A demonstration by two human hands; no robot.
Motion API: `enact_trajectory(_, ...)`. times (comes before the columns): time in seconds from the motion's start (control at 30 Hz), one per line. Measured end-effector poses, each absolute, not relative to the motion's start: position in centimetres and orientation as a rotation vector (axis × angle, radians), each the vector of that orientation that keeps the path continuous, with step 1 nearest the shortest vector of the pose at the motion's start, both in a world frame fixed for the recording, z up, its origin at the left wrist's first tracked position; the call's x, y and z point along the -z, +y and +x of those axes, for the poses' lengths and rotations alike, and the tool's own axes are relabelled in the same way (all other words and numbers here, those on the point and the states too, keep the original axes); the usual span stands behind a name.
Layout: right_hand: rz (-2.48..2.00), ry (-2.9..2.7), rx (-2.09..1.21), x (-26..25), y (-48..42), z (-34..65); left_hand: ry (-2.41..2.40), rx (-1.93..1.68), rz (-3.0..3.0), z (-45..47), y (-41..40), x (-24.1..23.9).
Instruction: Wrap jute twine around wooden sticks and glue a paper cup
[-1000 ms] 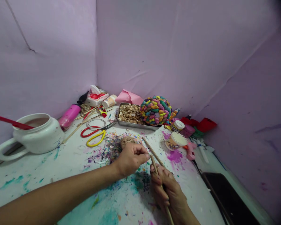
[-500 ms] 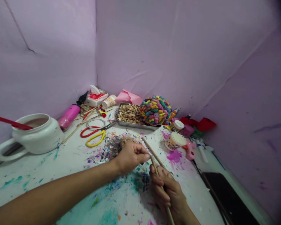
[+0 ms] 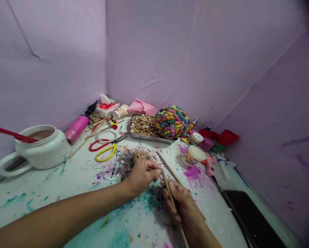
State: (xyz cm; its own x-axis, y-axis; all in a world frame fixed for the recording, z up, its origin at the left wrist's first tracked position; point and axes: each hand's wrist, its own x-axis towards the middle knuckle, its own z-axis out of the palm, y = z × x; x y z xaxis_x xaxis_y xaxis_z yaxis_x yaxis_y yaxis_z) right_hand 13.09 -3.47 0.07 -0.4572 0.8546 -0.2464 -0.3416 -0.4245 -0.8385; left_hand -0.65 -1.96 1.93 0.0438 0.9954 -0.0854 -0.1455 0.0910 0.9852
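Note:
My right hand [image 3: 185,203] is wrapped around a thin wooden stick [image 3: 166,179], whose lower end runs toward me past the palm. My left hand [image 3: 143,174] pinches at the stick's upper tip, with thumb and forefinger together; whatever is between those fingertips is too small to make out. A ball of brown twine [image 3: 141,155] lies just behind my left hand, partly covered by it. Another similar stick [image 3: 167,164] lies on the table beyond my right hand, its near end hidden by the fingers.
Scissors [image 3: 106,152] with red and yellow handles lie left of the twine. A metal tray [image 3: 144,136] of shells and a colourful round piece [image 3: 171,122] stand behind. A white mug [image 3: 44,155] is left; paper cup [image 3: 192,156], pink glue gun [image 3: 210,167] and black phone [image 3: 249,217] are right.
My right hand has shifted slightly up and left along with the stick, and its fingers have loosened a little. My left hand has moved slightly left, staying pinched at the tip.

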Motion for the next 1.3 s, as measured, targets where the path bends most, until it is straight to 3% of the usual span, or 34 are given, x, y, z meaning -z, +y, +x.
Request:
enact_trajectory(0.33,-1.283,-1.170,-1.311,-0.4,-3.6,13.0,1.219,-1.134,1.234,-0.6,-1.4,-1.8)
enact_trajectory(0.67,-1.294,-1.177,-1.305,-1.1,-3.9,13.0,1.181,-1.109,1.322,-0.9,-1.9,-2.9)
enact_trajectory(1.0,-1.285,-1.146,-1.320,-1.6,-4.0,12.7,1.123,-1.064,1.044,-1.1,-1.4,-3.1)
enact_trajectory(1.3,-1.039,-1.079,-1.543,-0.5,-3.7,13.3,0.938,-0.935,0.779,-1.2,-1.5,-3.1)
